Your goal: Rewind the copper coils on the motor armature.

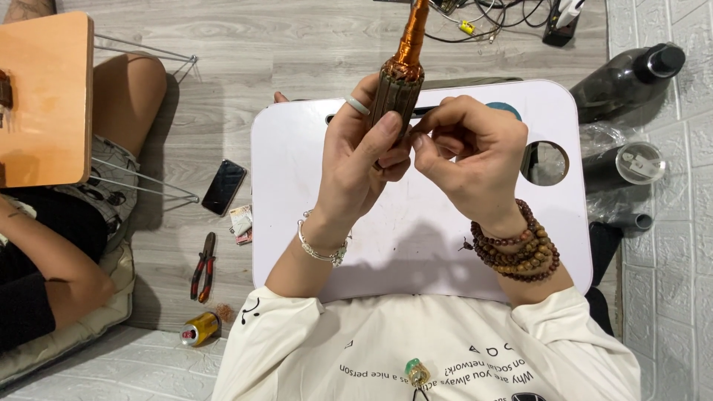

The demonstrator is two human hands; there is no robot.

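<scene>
Gripping the motor armature (401,82) upright above the white lap table (297,193), the left hand (356,160) wraps closed around its wound core to steady it, while the right hand (468,152) pinches shut at the core's side, apparently on fine wire too thin to make out.

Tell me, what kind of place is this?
Probably a home floor used as a repair spot: a white lap table on grey planks, pliers and cables lying about, a motor armature in hand.

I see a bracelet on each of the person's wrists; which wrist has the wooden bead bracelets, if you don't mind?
The right hand's wrist: brown wooden bead bracelets are stacked there. The left hand's wrist has only a thin silver bracelet. Both hands hold the motor armature.
</scene>
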